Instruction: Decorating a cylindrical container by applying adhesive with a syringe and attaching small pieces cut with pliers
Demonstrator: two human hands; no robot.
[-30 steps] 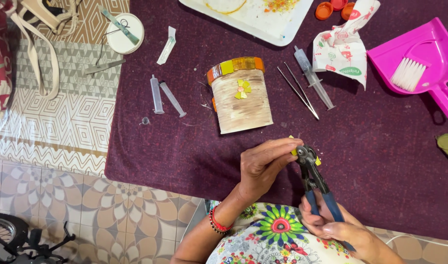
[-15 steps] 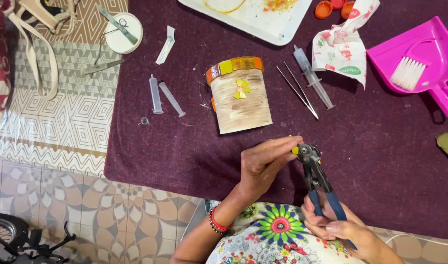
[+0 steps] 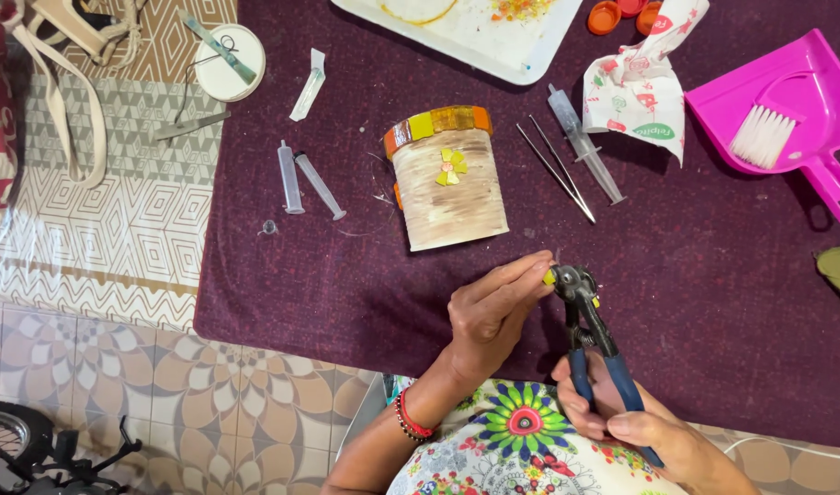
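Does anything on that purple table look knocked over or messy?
Yes. The decorated jar lies on its side on the purple cloth, not upright. Beyond it, the white tray is smeared with yellow and orange residue. Otherwise nothing looks spilled or broken.

A single camera, worn on the person's head, looks almost straight down onto the work surface — a dark purple felt-like cloth [image 3: 713,302] that fills most of the frame. The person's own patterned floral garment [image 3: 521,440] enters at the bottom edge, so the view faces away from the body toward the far side of the table. It sits near enough that the left hand [image 3: 488,312] and right hand [image 3: 640,426] lie low in the frame, close to the lens. At left the view spills past the cloth — onto a geometric-patterned covering [image 3: 99,229] and tiled floor [image 3: 209,412]. No second view overlaps.
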